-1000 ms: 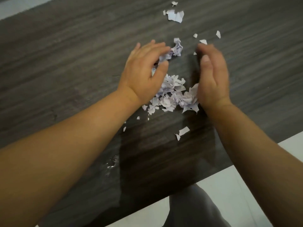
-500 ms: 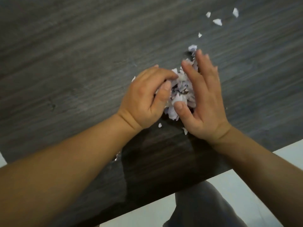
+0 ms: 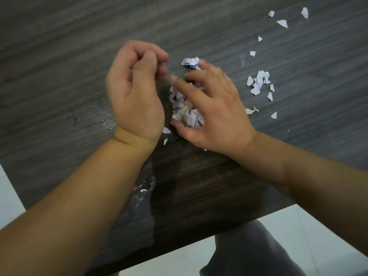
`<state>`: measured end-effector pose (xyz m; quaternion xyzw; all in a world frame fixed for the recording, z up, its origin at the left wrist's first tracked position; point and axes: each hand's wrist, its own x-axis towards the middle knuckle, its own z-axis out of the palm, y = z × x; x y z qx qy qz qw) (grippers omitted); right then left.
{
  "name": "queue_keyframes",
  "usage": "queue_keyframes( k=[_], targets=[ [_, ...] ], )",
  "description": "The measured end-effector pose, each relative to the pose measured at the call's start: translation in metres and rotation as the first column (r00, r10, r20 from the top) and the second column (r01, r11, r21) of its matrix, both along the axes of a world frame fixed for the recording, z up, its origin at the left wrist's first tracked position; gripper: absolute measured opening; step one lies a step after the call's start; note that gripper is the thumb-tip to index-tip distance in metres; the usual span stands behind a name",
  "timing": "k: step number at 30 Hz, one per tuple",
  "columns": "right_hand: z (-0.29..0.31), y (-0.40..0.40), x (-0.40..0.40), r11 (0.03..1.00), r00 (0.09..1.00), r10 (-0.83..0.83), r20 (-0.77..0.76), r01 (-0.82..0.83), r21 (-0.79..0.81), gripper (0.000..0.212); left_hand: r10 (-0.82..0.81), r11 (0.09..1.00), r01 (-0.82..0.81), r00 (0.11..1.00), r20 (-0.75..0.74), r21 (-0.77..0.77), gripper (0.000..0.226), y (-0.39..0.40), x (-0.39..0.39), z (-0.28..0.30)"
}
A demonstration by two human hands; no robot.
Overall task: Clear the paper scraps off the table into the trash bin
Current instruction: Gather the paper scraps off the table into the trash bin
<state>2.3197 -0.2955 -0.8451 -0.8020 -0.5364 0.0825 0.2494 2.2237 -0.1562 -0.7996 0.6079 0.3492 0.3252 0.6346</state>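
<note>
A heap of white paper scraps (image 3: 189,114) lies on the dark wood-grain table (image 3: 59,56). My right hand (image 3: 217,112) covers the heap, thumb and fingers curled around it. To the heap's left my left hand (image 3: 135,90) is raised, its fingers curled toward the thumb; no paper shows in it. A crumpled scrap (image 3: 191,62) sits just beyond my right fingertips. More loose scraps (image 3: 258,84) lie to the right of my right hand, and several small ones (image 3: 281,22) are scattered at the far right. No trash bin is in view.
The table's front edge (image 3: 199,240) runs diagonally below my forearms, with pale floor (image 3: 179,261) and my grey trouser leg (image 3: 249,251) beyond it. A shiny scuffed patch (image 3: 143,188) marks the tabletop near my left forearm.
Both hands pushed the scraps together into a tight heap. My left hand has since lifted off and away to the left, while my right hand has closed over the heap.
</note>
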Motion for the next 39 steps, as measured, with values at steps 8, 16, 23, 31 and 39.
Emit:
queue_keyframes(
  k=[8,16,23,31,39],
  targets=[
    [-0.005,0.013,-0.016,0.982,0.983,0.160,0.091,-0.168,0.090,0.011,0.140,0.988,-0.130,0.983,-0.119,0.087,0.025,0.021,-0.062,0.005],
    [0.031,0.058,-0.016,0.975,1.000,-0.003,-0.030,-0.004,-0.224,0.012,0.151,0.987,-0.158,0.936,-0.319,0.002,0.025,0.005,-0.135,0.051],
    [0.057,0.071,-0.092,0.915,0.819,-0.404,-0.407,0.353,-0.197,0.012,0.292,0.913,-0.386,0.842,-0.453,-0.129,0.026,0.001,-0.238,0.065],
    [0.081,0.151,-0.274,0.972,0.708,-0.232,-0.667,0.191,-0.135,0.015,0.487,0.727,-0.628,0.756,-0.437,-0.277,0.029,0.047,-0.359,0.036],
    [-0.010,0.253,-0.459,0.881,0.596,-0.363,-0.716,-0.031,-0.472,0.021,0.647,0.479,-0.820,0.570,-0.506,-0.312,0.030,0.107,-0.488,0.020]
  ],
)
